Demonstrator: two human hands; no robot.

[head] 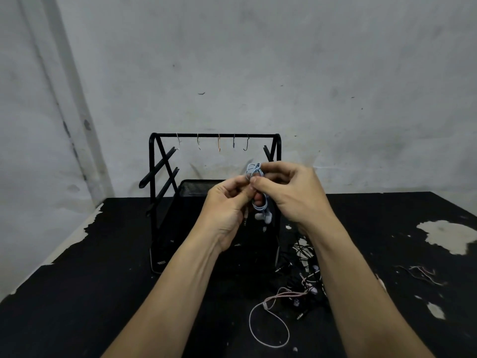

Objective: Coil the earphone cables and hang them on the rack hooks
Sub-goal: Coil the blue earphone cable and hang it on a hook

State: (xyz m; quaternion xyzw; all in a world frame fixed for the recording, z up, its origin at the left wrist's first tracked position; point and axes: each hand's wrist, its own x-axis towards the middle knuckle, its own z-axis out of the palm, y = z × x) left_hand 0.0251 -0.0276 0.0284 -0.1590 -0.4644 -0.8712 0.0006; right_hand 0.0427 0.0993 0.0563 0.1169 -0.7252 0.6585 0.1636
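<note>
Pinching blue earphone cable (255, 171) — left hand (227, 202), right hand (291, 192) — coil between both, below rack hooks (219, 144)

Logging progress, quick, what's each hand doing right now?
Left hand: fingers pinch the light blue earphone cable.
Right hand: thumb and fingers grip the same coiled cable.

five hooks (219, 142), one rack (214, 135), two hands (291, 195)

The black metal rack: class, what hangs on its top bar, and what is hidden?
Five small wire hooks hang from the black metal rack, all bare. The left hand and right hand cover its lower right part.
</note>
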